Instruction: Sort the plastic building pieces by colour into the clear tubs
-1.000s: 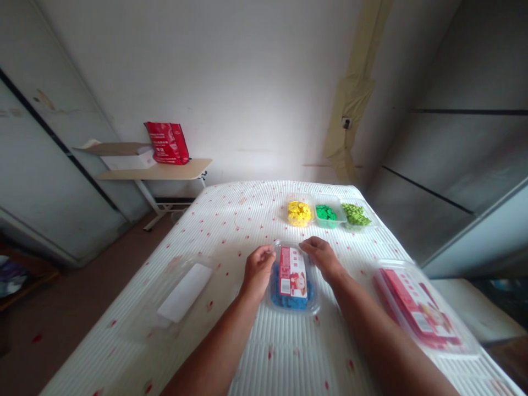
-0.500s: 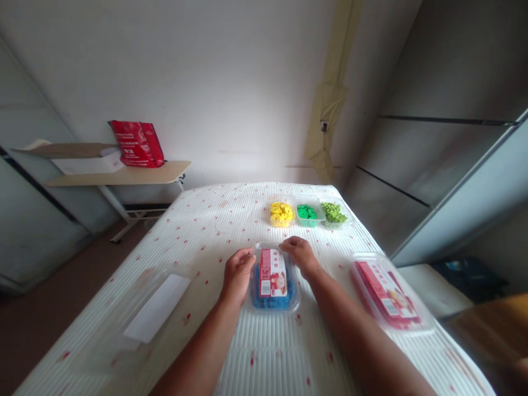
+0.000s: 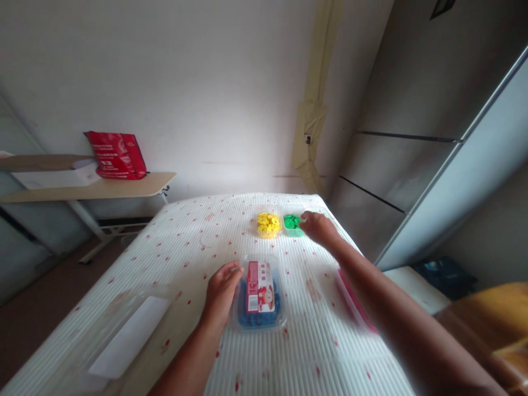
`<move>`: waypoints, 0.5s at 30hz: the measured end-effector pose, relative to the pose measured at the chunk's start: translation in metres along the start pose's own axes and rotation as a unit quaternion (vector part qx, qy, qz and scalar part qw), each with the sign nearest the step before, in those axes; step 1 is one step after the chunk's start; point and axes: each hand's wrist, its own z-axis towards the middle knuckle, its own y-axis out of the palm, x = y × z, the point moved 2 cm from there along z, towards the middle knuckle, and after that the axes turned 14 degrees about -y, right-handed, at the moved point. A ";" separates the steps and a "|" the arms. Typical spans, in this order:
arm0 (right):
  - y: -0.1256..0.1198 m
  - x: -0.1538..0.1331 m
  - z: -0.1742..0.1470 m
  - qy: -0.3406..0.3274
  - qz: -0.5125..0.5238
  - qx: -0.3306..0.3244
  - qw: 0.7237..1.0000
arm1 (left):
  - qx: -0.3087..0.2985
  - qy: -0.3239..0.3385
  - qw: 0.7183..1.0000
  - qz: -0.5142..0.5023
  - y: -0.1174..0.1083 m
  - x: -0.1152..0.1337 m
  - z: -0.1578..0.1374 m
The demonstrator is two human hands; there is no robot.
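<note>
A lidded clear plastic container [image 3: 259, 322] of blue pieces, with a red-and-white label on its lid, lies in the middle of the covered table. My left hand [image 3: 223, 286] grips its left edge, thumb and fingers closed at the rim. Farther off, my right hand [image 3: 319, 226] is at the right side of a clear tub of green pieces [image 3: 292, 222]. Its fingers are curled, but the tips are partly hidden, and I cannot tell whether they grip the tub. Left of that tub stands another with yellow pieces [image 3: 269, 224]. A third tub at the right is mostly covered by my right hand.
A pink container [image 3: 355, 305] shows partly beneath my right forearm. Clear plastic packaging with a white paper strip [image 3: 132, 335] lies at the left. Beyond the table's left edge, a side table [image 3: 136, 187] bears a red bag [image 3: 117, 155] and a box. Grey cabinets flank the right.
My right hand has left the blue-piece container's lid and moved forward and right to the tubs at the far end. My left hand stays at the container. The view has shifted slightly.
</note>
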 end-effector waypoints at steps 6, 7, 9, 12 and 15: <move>-0.018 0.098 0.029 0.123 -0.083 -0.039 0.988 | 0.033 -0.018 0.997 0.073 -0.009 0.013 -0.006; -0.014 0.112 0.031 0.140 -0.081 -0.047 0.986 | 0.045 -0.010 0.996 0.079 -0.012 0.019 -0.006; -0.001 0.135 0.036 0.161 -0.057 -0.062 0.983 | 0.070 0.028 0.994 0.080 -0.013 0.035 -0.001; 0.019 0.154 0.044 0.201 0.067 -0.062 0.975 | 0.063 0.097 0.988 0.099 -0.001 0.067 0.020; 0.033 0.158 0.050 0.232 0.169 -0.051 0.957 | 0.029 0.138 0.973 0.181 0.028 0.090 0.056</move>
